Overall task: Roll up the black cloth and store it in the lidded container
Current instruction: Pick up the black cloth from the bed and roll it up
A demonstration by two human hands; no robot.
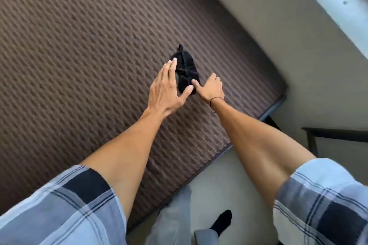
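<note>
Black cloth [186, 71], mid-frame on mattress [79, 55]: soft, light, floppy. Left hand [167, 87] fingers spread flat; right hand [211, 87] fingers curled at cloth edge, grip unclear. Pinch near edge, roll w/ both.

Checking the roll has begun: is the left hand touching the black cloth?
Touching: the head view shows the left hand with its thumb lying on the black cloth.

The cloth [186, 69] lay on the mattress [79, 55] near frame centre — left hand [166, 87] at its left, right hand [211, 88] at its lower right, both touching it.
</note>
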